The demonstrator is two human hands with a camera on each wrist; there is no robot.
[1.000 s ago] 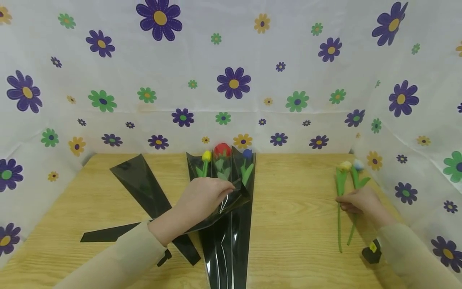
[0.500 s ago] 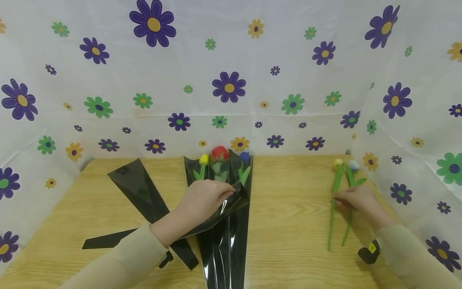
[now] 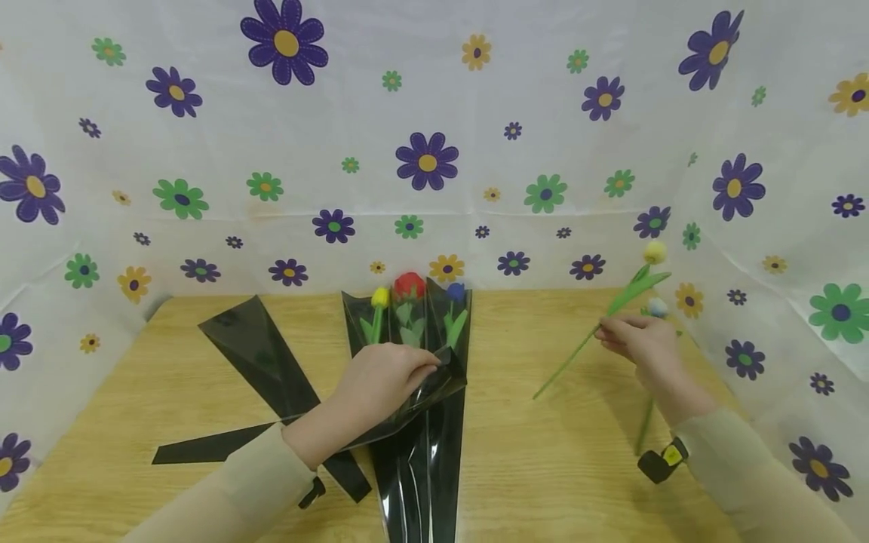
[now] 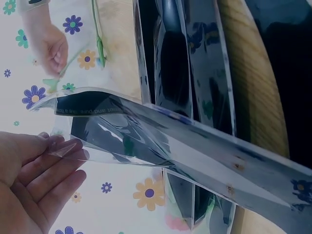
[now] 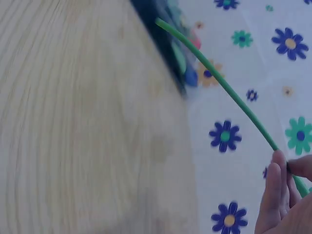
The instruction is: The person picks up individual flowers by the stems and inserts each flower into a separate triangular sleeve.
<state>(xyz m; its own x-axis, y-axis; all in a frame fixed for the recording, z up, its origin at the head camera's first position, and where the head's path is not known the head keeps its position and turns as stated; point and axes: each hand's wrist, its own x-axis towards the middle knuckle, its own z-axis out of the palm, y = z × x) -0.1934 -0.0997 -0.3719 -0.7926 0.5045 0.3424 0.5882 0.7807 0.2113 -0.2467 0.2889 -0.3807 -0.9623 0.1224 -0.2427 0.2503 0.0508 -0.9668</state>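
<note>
My left hand (image 3: 387, 377) pinches the open mouth of a clear-and-black flower sleeve (image 4: 122, 126) between thumb and fingers. This sleeve is raised slantwise over three sleeves holding a yellow tulip (image 3: 380, 300), a red rose (image 3: 409, 286) and a blue tulip (image 3: 456, 296). At the right, my right hand (image 3: 641, 347) pinches the green stem of a pale yellow tulip (image 3: 638, 286). Its bloom points up and away, while the bare stem end (image 5: 195, 51) points left toward the sleeves. Behind the right hand lies a pale blue tulip (image 3: 657, 307), partly hidden.
Another flat black sleeve (image 3: 261, 354) lies at the left, partly under my left forearm. A white flowered cloth (image 3: 366, 113) stands behind and beside the wooden table (image 3: 536, 452). A small black wrist device (image 3: 661, 461) hangs at the right cuff.
My right hand has lifted the pale yellow tulip off the table and tilted its stem end leftward. The pale blue tulip stays behind. My left hand keeps its hold on the sleeve.
</note>
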